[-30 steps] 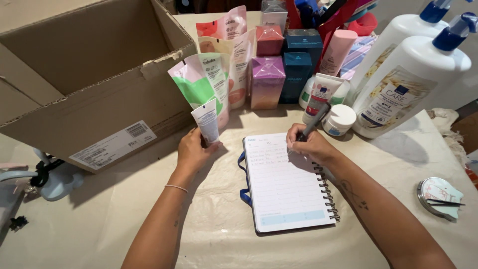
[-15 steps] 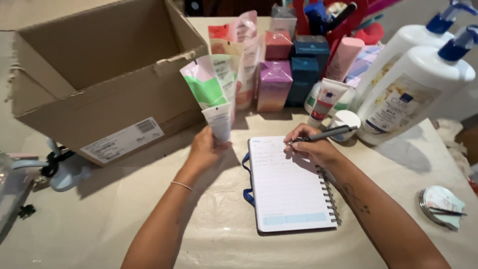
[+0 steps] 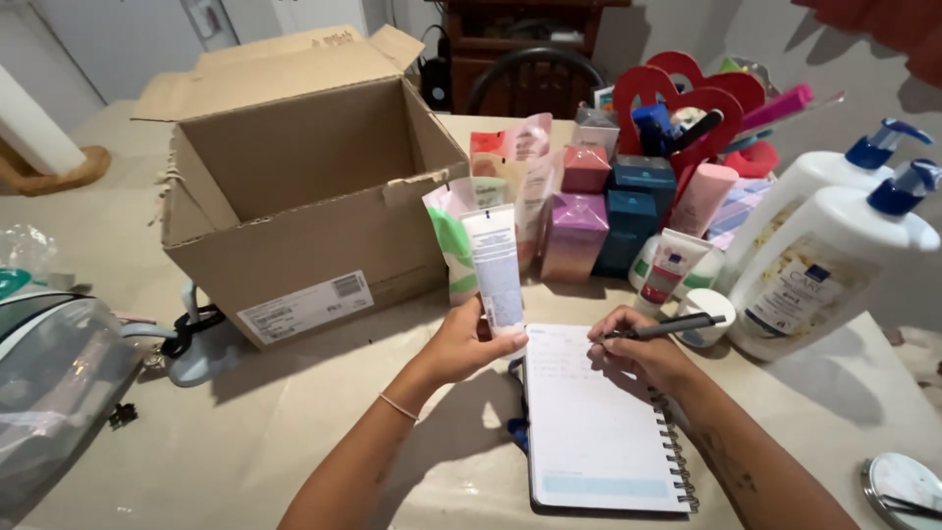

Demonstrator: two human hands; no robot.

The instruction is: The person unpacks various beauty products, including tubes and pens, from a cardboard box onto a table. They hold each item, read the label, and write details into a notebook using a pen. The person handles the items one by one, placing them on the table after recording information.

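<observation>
A white tube [image 3: 495,267] stands upright in the left hand [image 3: 469,342], fingers closed around its base, just above the open spiral notebook [image 3: 597,424] on the bench [image 3: 294,432]. The right hand [image 3: 643,355] grips a dark pen [image 3: 667,325] over the page. An open cardboard box [image 3: 304,186] sits behind.

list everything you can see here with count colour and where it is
tube: 1, white and pale blue, held upright in the left hand
pen: 1, dark grey, in the right hand over the notebook
notebook: 1, white pages, spiral-bound, open on the table
cardboard box: 1, brown, open, left of the tube
pump bottles: 2, white with blue pumps, far right
small cartons: several, pink, purple and teal, behind the notebook
table: 1, beige cover
left hand: grips the tube
right hand: grips the pen
</observation>
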